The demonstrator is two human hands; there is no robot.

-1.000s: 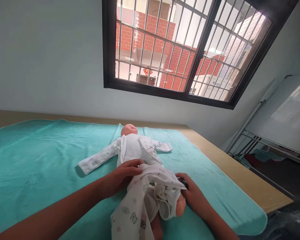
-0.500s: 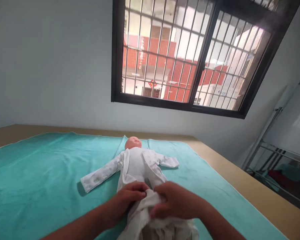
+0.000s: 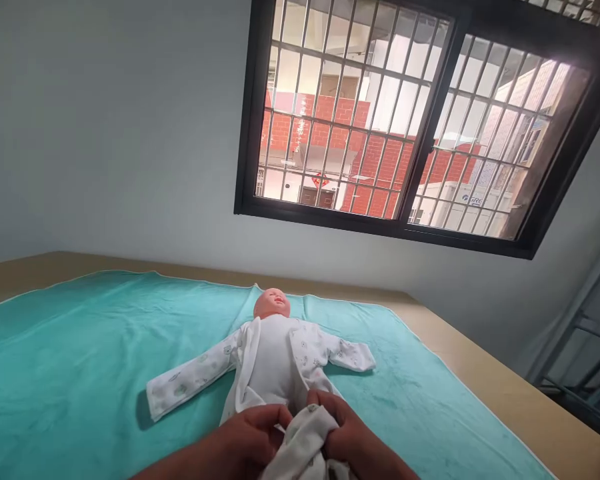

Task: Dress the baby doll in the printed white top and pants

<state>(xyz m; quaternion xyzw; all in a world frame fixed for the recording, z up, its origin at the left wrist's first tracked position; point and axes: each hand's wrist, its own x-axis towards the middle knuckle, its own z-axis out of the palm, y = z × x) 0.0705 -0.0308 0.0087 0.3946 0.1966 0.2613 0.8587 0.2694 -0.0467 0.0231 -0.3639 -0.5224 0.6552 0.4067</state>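
A baby doll (image 3: 273, 360) lies on its back, its head toward the wall, on a teal blanket (image 3: 80, 353). It wears a white printed jacket (image 3: 193, 387), open down the front, with both sleeves spread out sideways. At the doll's lower end, my left hand (image 3: 253, 433) and my right hand (image 3: 353, 433) grip a bunched white printed baby garment (image 3: 303, 440) from either side. The fingers of both hands are closed on the cloth near its upper edge. The doll's legs are hidden behind my hands and the fabric.
The blanket covers most of a light wooden tabletop (image 3: 460, 360), whose right edge slopes toward me. Behind it stands a grey wall (image 3: 130, 167) with a barred, dark-framed window (image 3: 400, 230). A metal frame (image 3: 570, 333) stands at the far right.
My view has shifted, so the window and doll sit lower and further right. My right hand has moved up level with the left, and the garment is more gathered between them.
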